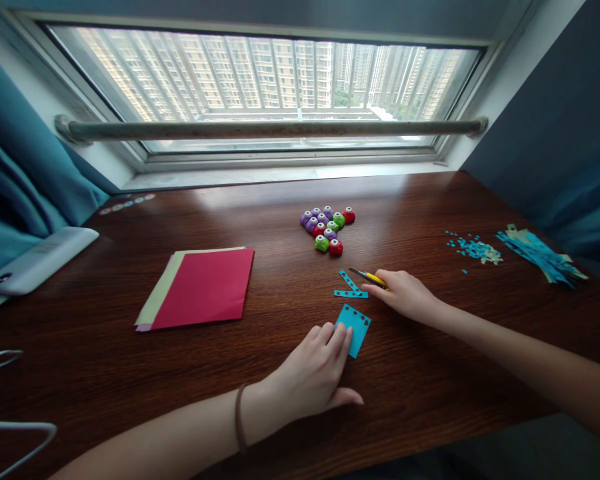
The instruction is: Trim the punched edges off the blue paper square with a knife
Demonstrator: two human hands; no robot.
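Observation:
My right hand (409, 295) is closed around a yellow-and-black utility knife (370, 277), whose dark tip points left just above the table. Beneath and beside the knife lie two narrow blue paper strips (350, 283) with small punched shapes. Nearer to me is a blue paper piece (356, 337) with a row of punched holes along its far edge. The fingertips of my left hand (313, 370) rest on this piece's left side, pressing it to the table, with the thumb stretched out apart. A brown band circles my left wrist.
Several small purple, green and red craft punches (325, 227) sit together beyond my hands. Red and pale coloured sheets (200, 290) lie stacked at left. Blue punched bits (475, 249) and a pile of strips (540, 255) are at right. A white device (37, 260) with cables stands far left.

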